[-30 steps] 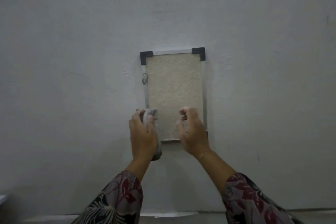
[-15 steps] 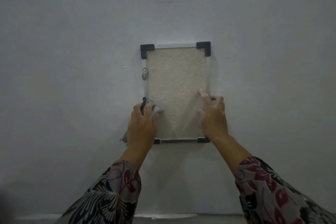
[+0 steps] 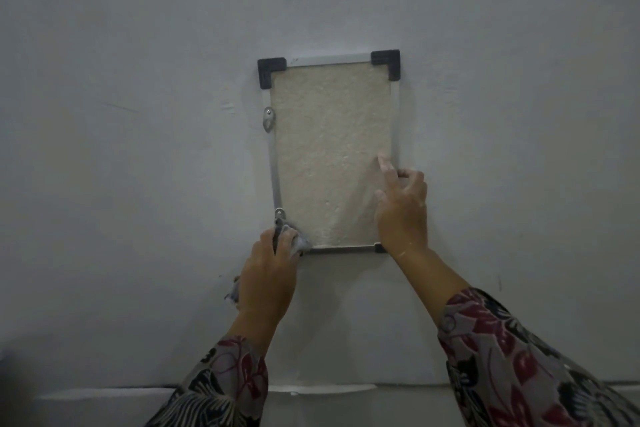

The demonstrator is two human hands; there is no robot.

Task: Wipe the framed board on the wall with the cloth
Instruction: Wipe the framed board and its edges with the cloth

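A framed board [image 3: 332, 149] hangs on the pale wall, with a beige textured panel, a silver frame and black corner caps. My left hand [image 3: 270, 274] is shut on a crumpled grey cloth [image 3: 294, 239] and presses it against the board's lower left corner, which it hides. A bit of the cloth also sticks out under that hand's left side. My right hand [image 3: 401, 208] rests on the board's lower right edge, with the forefinger on the panel and the other fingers curled over the frame.
Two metal hanging clips sit on the left frame rail, one high [image 3: 268, 118] and one low [image 3: 279, 213]. A pale ledge [image 3: 104, 395] runs along the foot of the wall. The wall around the board is bare.
The view has shifted so the board sits a little lower in frame. My left hand with the cloth slid down the left rail to the lower corner. My right hand stays at the right edge.
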